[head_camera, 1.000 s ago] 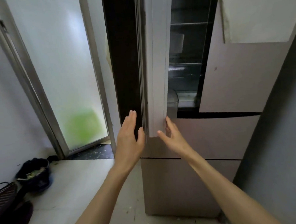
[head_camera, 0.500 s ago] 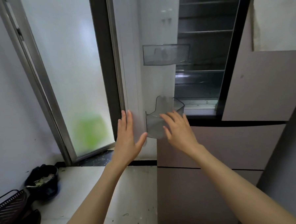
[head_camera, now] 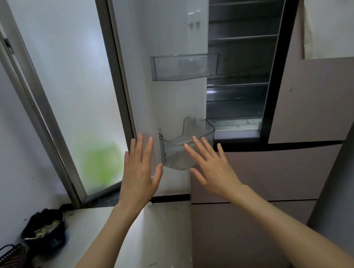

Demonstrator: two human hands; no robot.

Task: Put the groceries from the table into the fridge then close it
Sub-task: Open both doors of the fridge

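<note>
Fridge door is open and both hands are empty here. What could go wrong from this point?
1. The left hand and right hand are spread flat near the open door; unheld, it may drift back towards shut.
2. The lower door bin juts out beside the right hand and looks tilted; a knock could unseat it.
3. The bin of scraps sits on the floor left of the person, a trip risk when turning.

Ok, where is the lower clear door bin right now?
In the head view, the lower clear door bin hangs low on the open fridge door, centre frame, just beyond the right hand and below the upper bin.
</note>
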